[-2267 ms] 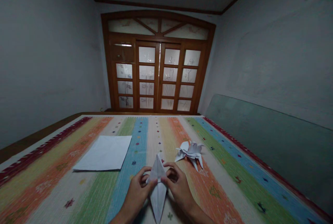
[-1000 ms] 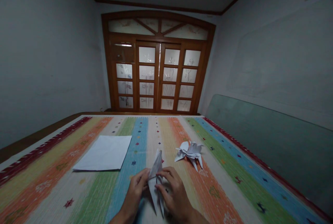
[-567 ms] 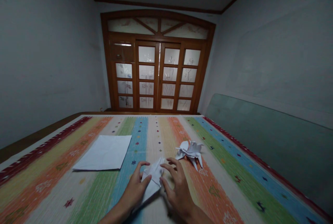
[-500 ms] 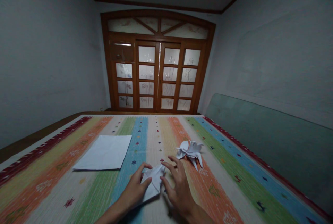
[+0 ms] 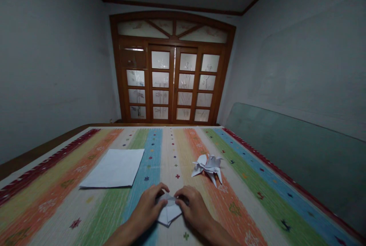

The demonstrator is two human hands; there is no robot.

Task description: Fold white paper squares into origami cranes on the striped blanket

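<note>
Head view: left hand (image 5: 151, 202) and right hand (image 5: 193, 204) meet over a small folded white paper (image 5: 170, 211), toward the near edge of the counter (image 5: 42, 149), roughly midway between its left and right edges. Left hand: fingers curled, thumb on top of the paper's left side, index bent over toward its far end, only a small gap between them; has hold of the paper. Right hand: same on the right side, thumb tip and index almost together, pinching the paper's right edge; remaining fingers tucked under. Paper shows creases, a blunt point facing the near edge. Striped cloth (image 5: 171, 150) covers most of the counter, dark red bands along left and right edges. Flat white sheet (image 5: 114, 168) lies left of middle, farther from the near edge than the hands, well apart from them. Folded paper flower (image 5: 210, 166), petals spread, sits right of middle, also farther off, near the right hand, apart from it. Wooden glazed doors (image 5: 174, 86) stand beyond the far edge; pale green panel (image 5: 288, 147) beside the right edge.
</note>
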